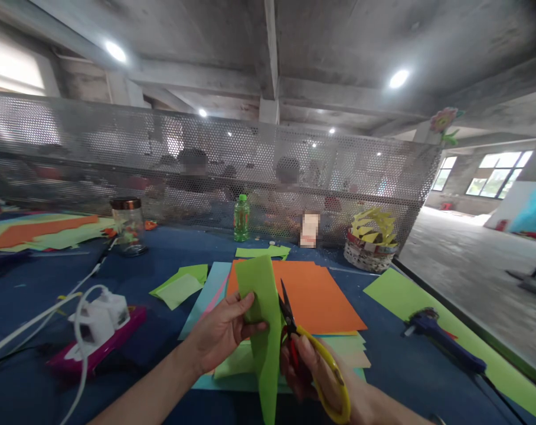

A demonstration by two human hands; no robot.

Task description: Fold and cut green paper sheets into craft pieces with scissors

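My left hand pinches a folded green sheet of paper and holds it upright over the blue table. My right hand grips yellow-handled scissors, whose dark blades point up against the right edge of the green sheet. Beneath both hands lies a stack of coloured paper with an orange sheet on top.
A white power strip with cables sits on a pink board at left. A blue glue gun lies on a green sheet at right. A glass jar, a green bottle and a woven paper basket stand before a perforated metal screen; people sit behind it.
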